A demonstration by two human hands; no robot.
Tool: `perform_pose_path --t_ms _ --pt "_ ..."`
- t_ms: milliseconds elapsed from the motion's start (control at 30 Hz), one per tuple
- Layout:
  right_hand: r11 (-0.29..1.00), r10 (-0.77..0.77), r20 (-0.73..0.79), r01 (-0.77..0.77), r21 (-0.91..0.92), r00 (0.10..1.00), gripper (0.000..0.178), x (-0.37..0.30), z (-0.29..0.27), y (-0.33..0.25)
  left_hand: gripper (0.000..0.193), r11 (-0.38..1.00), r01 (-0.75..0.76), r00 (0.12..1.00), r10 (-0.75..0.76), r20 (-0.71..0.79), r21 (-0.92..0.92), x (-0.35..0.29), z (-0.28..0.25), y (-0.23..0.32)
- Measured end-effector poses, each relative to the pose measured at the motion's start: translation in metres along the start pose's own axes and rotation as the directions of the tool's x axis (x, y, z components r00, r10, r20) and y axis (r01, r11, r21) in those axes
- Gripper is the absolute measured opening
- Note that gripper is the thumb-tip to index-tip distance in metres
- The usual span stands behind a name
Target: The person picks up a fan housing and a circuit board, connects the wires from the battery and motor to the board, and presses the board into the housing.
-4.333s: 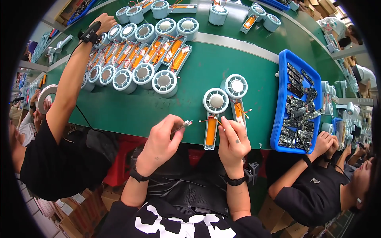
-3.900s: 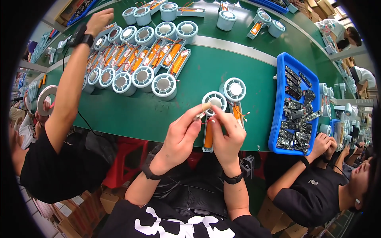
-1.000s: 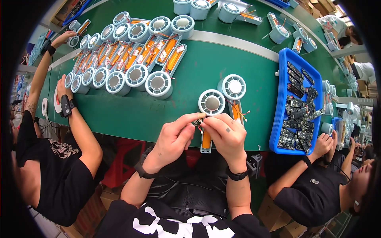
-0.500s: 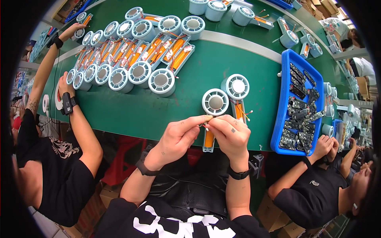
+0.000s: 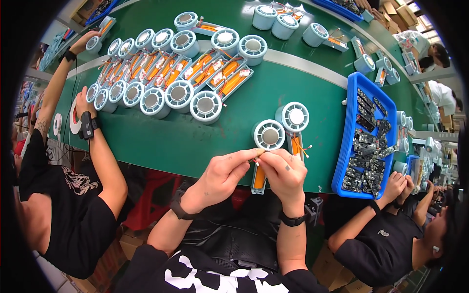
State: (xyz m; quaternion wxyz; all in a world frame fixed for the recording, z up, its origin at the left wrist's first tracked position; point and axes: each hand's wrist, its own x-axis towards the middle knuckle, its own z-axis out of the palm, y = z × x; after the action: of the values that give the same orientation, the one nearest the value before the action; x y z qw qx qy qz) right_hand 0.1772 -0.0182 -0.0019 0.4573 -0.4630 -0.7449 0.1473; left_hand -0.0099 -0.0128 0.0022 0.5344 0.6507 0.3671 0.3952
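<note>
Both my hands meet fingertip to fingertip at the near edge of the green table, over a light-blue round housing (image 5: pixel 269 135) with a grey disc under its spoked rim. My left hand (image 5: pixel 225 175) pinches the end of thin wires (image 5: pixel 256 161), with a beige cover on a fingertip. My right hand (image 5: pixel 283 172) pinches the same wires from the other side. The fingers hide most of what is between them. Below them, the housing's tray with an orange battery (image 5: pixel 259 179) points toward me. A second housing (image 5: pixel 296 117) with an orange battery and loose leads lies behind my right hand.
Rows of similar housings (image 5: pixel 205 106) with orange batteries stand at the left. A stacked blue tray (image 5: pixel 337 171) at the right holds black circuit parts (image 5: pixel 364 141). White tape rolls (image 5: pixel 57 124) lie near a co-worker's arm (image 5: pixel 105 156) at the left; another person (image 5: pixel 386 234) works at the right.
The whole view has shifted slightly, so the table things sit lower and further right. My hands keep their pinch at the wires, with small finger movements.
</note>
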Motion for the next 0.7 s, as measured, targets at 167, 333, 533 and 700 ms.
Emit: perform_pose_path --t_ms 167,333,533,700 --pt "0.984 -0.099 -0.088 0.084 -0.16 0.991 0.022 0.003 0.011 -0.004 0.032 0.997 0.072 0.983 -0.064 -0.174 0.041 0.0 0.017 0.011" --pt "0.973 -0.108 -0.093 0.086 -0.213 0.99 0.027 0.003 0.007 -0.016 0.028 0.994 0.105 0.963 -0.101 -0.25 0.002 -0.007 0.022 0.006" --pt "0.99 -0.04 -0.113 0.024 -0.138 0.993 0.027 0.05 -0.025 -0.029 0.024 0.996 0.089 0.976 -0.091 -0.196 -0.018 -0.009 -0.001 -0.009" --pt "0.922 0.382 0.101 -0.371 -0.113 0.919 0.056 0.154 -0.009 0.03 0.023 0.992 -0.011 0.991 0.027 -0.128 0.127 -0.011 0.002 -0.015"
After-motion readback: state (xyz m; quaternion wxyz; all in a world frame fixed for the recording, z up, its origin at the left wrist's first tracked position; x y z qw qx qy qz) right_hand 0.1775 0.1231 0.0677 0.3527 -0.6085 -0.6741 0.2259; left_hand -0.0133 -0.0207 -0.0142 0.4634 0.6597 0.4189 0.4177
